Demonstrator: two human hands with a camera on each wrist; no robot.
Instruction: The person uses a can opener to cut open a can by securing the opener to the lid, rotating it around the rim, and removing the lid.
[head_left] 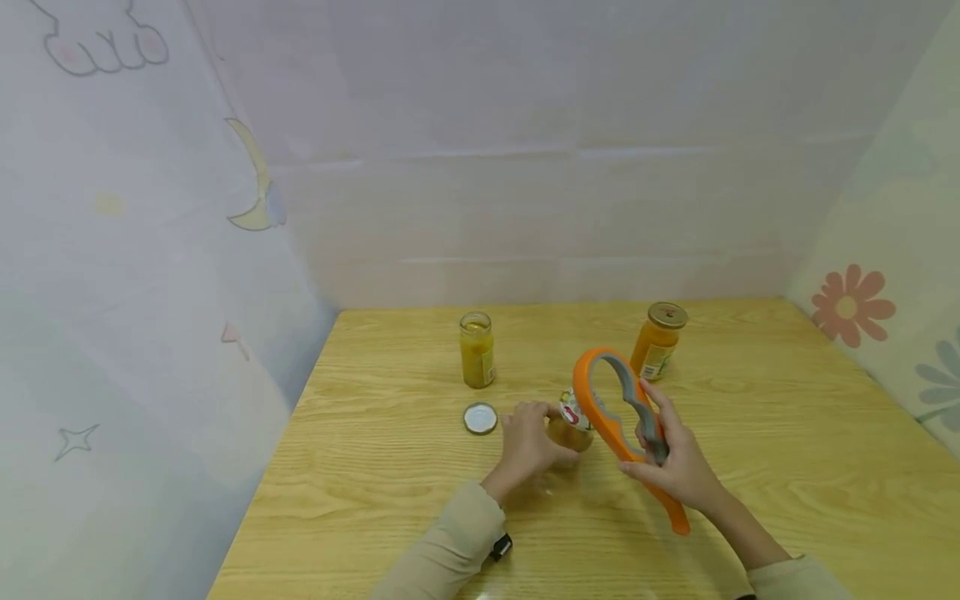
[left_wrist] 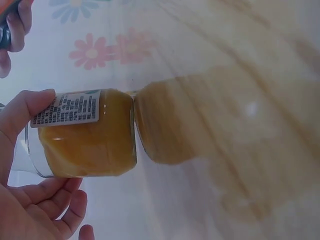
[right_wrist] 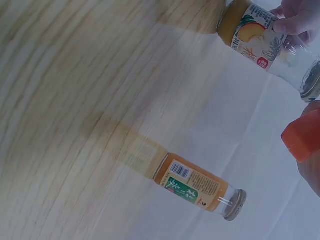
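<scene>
My left hand (head_left: 528,442) grips a lidded glass jar (head_left: 564,433) of yellowish fruit, its thumb on the label side and its fingers around the far side. In the left wrist view the base of this jar (left_wrist: 95,150) is right at the glossy tabletop, against its own reflection. The jar's lid (head_left: 573,410) has a white and red printed top. In my right hand (head_left: 678,462) is an orange and grey jar opener (head_left: 597,414), held by its handles. Its looped head rises just right of the lid, overlapping the jar's edge in the head view.
A lidless jar (head_left: 477,362) of yellow fruit stands further back on the wooden table (head_left: 360,467). A loose lid (head_left: 480,418) lies inside-up in front of it. Behind the opener at right stands another jar (head_left: 654,346), orange with a gold lid. A patterned cloth backs the table.
</scene>
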